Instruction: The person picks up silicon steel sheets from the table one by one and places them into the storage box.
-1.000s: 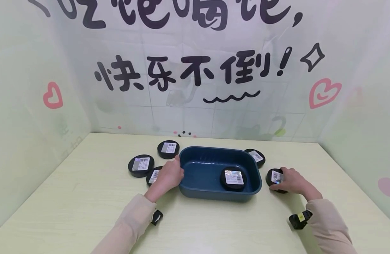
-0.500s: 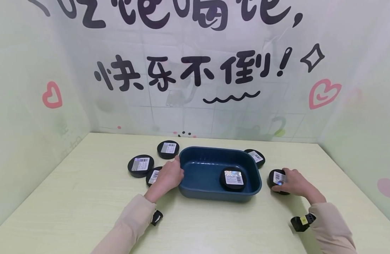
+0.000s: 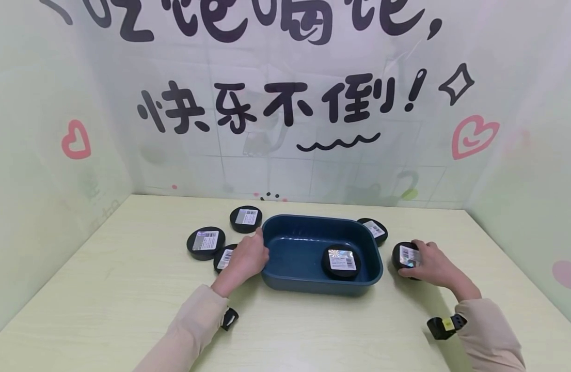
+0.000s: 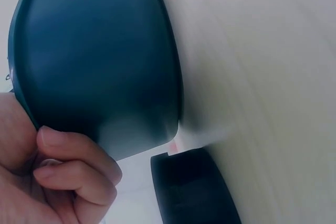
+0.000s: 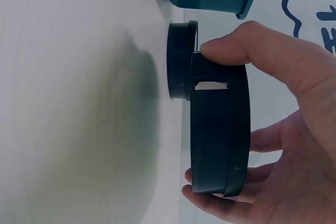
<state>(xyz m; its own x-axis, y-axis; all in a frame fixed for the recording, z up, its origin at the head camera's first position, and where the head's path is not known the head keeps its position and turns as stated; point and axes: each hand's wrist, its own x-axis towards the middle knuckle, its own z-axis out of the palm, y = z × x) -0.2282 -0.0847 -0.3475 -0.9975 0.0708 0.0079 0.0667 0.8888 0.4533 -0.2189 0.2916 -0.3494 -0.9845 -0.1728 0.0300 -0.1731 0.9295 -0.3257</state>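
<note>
My left hand grips the left rim of a deep blue rectangular tub, its fingers curled at the edge in the left wrist view. Inside the tub, toward its right end, lies a round black case with a white, shiny label. To the right of the tub my right hand holds another round black case between thumb and fingers. This case has a narrow slot in its side, and the right wrist view shows it raised above the table, with a shadow beneath.
Behind the tub's right corner sits a labelled black case. Left of the tub lie three more: a back case, a left case and a near case partly hidden by my left hand. A printed cloth wall stands behind the table.
The right hand and its case have shifted slightly, first right and toward me, then a little upward in the head view. The left hand and tub have stayed put.
</note>
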